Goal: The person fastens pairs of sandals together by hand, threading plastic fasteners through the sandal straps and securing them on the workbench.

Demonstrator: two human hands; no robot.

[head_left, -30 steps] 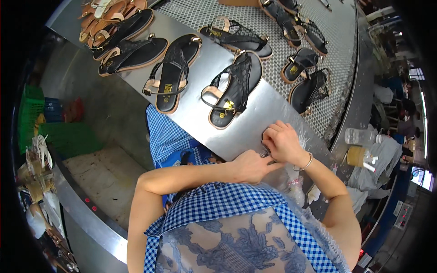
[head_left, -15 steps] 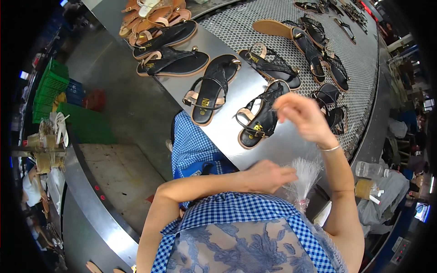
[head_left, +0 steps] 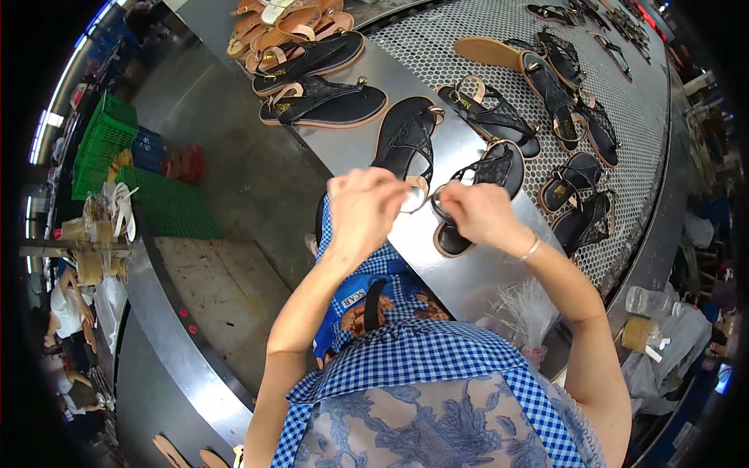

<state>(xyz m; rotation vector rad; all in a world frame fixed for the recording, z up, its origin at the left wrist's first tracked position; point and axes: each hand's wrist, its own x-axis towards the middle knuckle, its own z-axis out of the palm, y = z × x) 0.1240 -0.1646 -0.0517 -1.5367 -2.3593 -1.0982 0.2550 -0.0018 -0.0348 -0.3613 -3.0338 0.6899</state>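
Two black sandals lie side by side on the metal counter before me. My left hand [head_left: 363,207] is over the heel end of the left sandal [head_left: 402,140], its fingers pinched together. What they hold is unclear; a pale shiny patch shows by the fingertips. Over the right sandal [head_left: 503,171], my right hand [head_left: 484,214] is closed on a dark ankle strap [head_left: 438,204], which loops toward the left hand. The heel of that sandal shows below the right fingers.
More black sandals [head_left: 331,104] lie at the counter's left, beside a pile of tan ones [head_left: 300,27]. Others rest on the perforated conveyor [head_left: 437,39]. A bunch of clear thin strands [head_left: 527,312] stands near my right forearm. Green crates [head_left: 105,144] are at far left.
My left hand has risen from beside the clear strands to the left sandal. My right hand has come down and left onto the right sandal's strap. The view has shifted slightly.
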